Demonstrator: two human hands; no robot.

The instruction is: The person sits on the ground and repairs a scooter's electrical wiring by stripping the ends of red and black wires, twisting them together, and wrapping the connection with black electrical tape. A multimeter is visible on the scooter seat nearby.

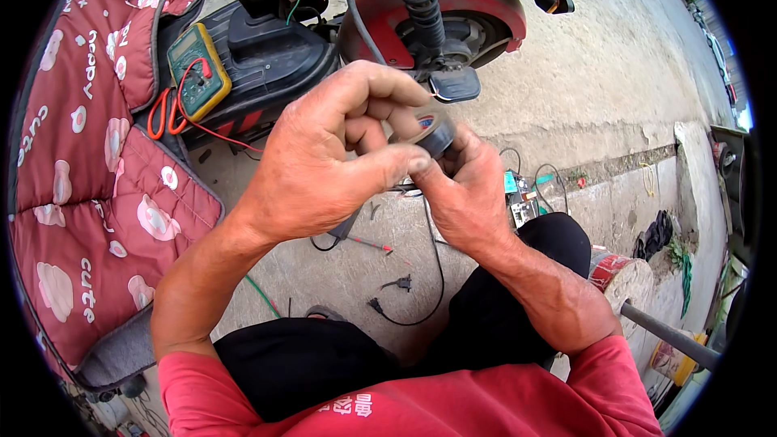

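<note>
A roll of black electrical tape [438, 136] is held up between my hands, in front of the scooter. My right hand [472, 198] grips it from the right, thumb on the near side and fingers mostly hidden behind it. My left hand [328, 142] curls around its left side, with the thumb tip by the roll's lower edge, close to my right thumb. Whether a loose strip of tape is between the left fingers is too blurred to tell. Beyond the hands stands the electric scooter [283, 44], its red-fendered wheel [374, 20] and shock absorber [421, 8] showing.
A yellow-green multimeter [190, 73] with red leads rests on the scooter's footboard. A quilted red cover [89, 162] hangs at the left. Black cables with plugs [396, 283] and a probe [368, 244] lie on the concrete. Electronic parts [522, 194] and a drum-like container [619, 275] are at the right.
</note>
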